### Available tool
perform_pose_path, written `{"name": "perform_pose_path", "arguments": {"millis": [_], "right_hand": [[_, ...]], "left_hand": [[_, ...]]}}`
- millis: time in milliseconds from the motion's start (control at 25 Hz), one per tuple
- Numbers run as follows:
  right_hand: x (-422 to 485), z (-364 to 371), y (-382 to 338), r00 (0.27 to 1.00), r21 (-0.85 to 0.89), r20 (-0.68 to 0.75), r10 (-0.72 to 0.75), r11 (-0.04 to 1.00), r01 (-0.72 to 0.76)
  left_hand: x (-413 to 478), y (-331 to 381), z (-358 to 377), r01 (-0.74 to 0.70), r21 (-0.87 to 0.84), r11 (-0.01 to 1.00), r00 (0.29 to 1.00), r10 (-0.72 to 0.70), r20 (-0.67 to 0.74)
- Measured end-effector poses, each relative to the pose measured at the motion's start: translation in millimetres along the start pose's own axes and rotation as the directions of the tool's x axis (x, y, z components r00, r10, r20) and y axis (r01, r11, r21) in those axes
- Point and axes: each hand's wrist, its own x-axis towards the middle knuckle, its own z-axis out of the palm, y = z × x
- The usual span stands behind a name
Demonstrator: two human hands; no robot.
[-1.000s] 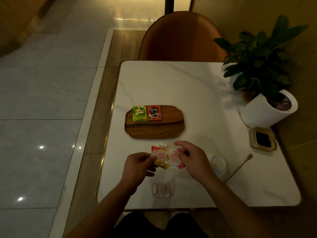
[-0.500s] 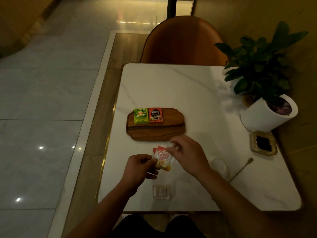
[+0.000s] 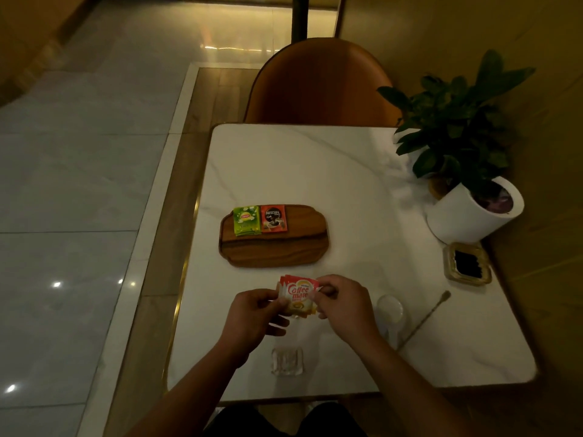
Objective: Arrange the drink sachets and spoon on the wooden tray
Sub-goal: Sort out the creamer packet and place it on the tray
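Wooden tray (image 3: 277, 250) lies crosswise near the left edge of the table (image 3: 299, 171), straight beyond both hands, with its right half bare. The left hand (image 3: 252, 316) and right hand (image 3: 344, 307) meet just short of the tray's near edge. Each pinches one side of a small stack of creamer sachets (image 3: 298, 294) between thumb and fingertips. A green sachet (image 3: 246, 220) and red sachet (image 3: 273, 218) lie side by side at the tray's far-left corner. The spoon (image 3: 424, 318) lies slantwise toward the table's right edge, nearer the right hand.

Coffee mate sachets (image 3: 298, 294): we've gathered them from side-by-side into one stack | right grip (image 3: 342, 305): moved in leftward, now pinching the stack's right edge
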Motion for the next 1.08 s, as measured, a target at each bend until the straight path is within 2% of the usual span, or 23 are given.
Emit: {"name": "perform_pose_path", "arguments": {"millis": [200,280,360,440,520,640,800,880,1080], "right_hand": [[-4.7,-0.5,0.3,0.999,-0.04,-0.042,-0.005,0.999,0.003],[-9.5,-0.4,0.7,0.995,0.102,0.039,0.096,0.99,-0.1],[-13.7,0.2,-1.4,0.97,0.298,0.163,0.181,0.928,-0.224],[-16.9,3.3,-1.0,0.965,0.388,0.181,0.188,0.888,-0.245],[-17.5,6.3,-0.4,0.976,0.378,0.123,0.181,0.9,-0.215],[-15.7,7.7,0.1,0.989,0.275,0.051,0.137,0.95,-0.146],[-10.0,5.3,4.3,0.995,0.164,0.017,0.101,0.981,-0.103],[-9.2,3.3,7.6,0.994,0.169,0.027,0.104,0.98,-0.107],[-6.8,-5.7,17.3,0.991,0.298,0.052,0.12,0.946,-0.13]], "left_hand": [[3.3,1.3,4.5,-0.021,0.048,0.999,1.0,0.021,-0.005],[4.5,1.9,4.8,-0.029,0.036,0.999,0.999,0.029,-0.014],[5.2,2.8,5.1,-0.045,0.018,0.999,0.999,0.045,-0.013],[6.1,2.2,6.5,-0.051,0.032,0.998,0.999,0.051,-0.008],[7.1,0.4,11.0,-0.05,0.075,0.996,0.999,0.051,-0.014],[5.7,-3.6,20.6,-0.07,0.147,0.987,0.996,0.078,-0.048],[4.8,-3.2,30.5,-0.122,0.26,0.958,0.987,0.144,-0.069],[6.1,-1.3,34.7,-0.135,0.304,0.943,0.981,0.171,-0.094],[8.1,2.7,49.1,-0.105,0.208,0.973,0.98,0.136,-0.144]]}}
